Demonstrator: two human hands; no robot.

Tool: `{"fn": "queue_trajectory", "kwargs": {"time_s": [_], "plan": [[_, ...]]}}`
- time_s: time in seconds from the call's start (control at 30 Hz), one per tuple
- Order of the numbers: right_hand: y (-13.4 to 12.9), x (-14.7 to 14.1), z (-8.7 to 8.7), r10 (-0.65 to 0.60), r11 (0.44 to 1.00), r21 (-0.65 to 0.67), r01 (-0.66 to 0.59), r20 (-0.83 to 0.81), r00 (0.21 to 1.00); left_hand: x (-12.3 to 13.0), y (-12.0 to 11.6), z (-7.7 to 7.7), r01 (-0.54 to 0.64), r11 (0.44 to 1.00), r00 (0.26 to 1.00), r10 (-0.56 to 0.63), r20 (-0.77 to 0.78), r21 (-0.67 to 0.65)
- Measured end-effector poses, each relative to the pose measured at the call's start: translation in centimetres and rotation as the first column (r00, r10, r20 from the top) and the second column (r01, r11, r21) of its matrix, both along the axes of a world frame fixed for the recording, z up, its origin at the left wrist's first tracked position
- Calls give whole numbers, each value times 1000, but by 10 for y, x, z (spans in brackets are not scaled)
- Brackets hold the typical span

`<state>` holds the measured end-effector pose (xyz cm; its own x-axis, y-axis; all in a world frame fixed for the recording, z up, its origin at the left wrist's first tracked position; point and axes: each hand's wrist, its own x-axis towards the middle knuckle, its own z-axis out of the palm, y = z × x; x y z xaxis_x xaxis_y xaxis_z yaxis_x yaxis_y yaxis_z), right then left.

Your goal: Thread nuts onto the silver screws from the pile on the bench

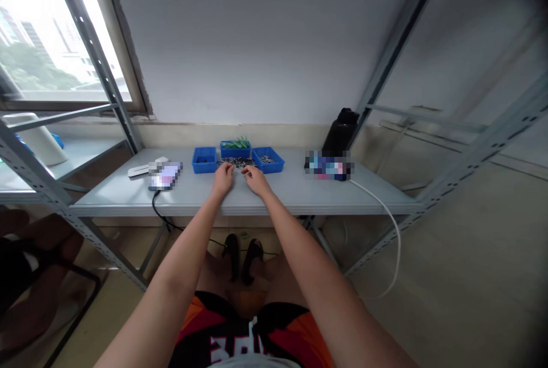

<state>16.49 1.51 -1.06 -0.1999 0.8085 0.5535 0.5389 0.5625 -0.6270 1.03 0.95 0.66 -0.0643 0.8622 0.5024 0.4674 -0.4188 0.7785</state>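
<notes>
My left hand (223, 179) and my right hand (256, 180) are close together over the shelf, both with fingers pinched. Whatever lies between their fingertips is too small to name. Just behind the fingertips spreads a pile of small black and silvery pieces (238, 161). Left of the pile stands a blue bin (204, 169) with a few dark pieces inside. Behind it a second blue bin (235, 152) holds green, thin strips (238, 143). On the right, a third blue bin (273, 168) contains small silvery pieces (267, 159).
A phone (166, 176) with a black cable and a white device (138, 172) lie on the left of the grey shelf (188, 199). To the right are a black bottle (341, 131) and a blurred-out device (327, 167) with a white cable. Metal uprights flank both sides. Another person's legs (51, 254) show at left.
</notes>
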Motion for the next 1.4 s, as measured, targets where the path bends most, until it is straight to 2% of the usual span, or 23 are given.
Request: {"fn": "queue_trajectory", "kwargs": {"time_s": [0.17,0.57,0.77,1.03,1.27,1.4], "plan": [[1,0,0,13,999,37,-14,17,1000,-1,1,-1,-3,1000,1000,3,-2,4],[-5,-2,6,15,1000,-3,-15,-6,1000,-1,3,-4,-7,1000,1000,7,22,-3],[-7,-1,9,-44,999,-13,43,-60,997,-2,7,-7,-53,998,996,56,74,-40],[-4,3,9,-208,978,-17,208,-152,966,-3,9,-11,-41,998,999,42,8,-54],[7,7,3,-313,950,-109,294,-279,908,-2,5,-7,-45,997,999,46,12,-61],[6,8,3,-330,943,-142,302,-273,903,0,-1,-1,-37,998,999,38,15,-56]]}}
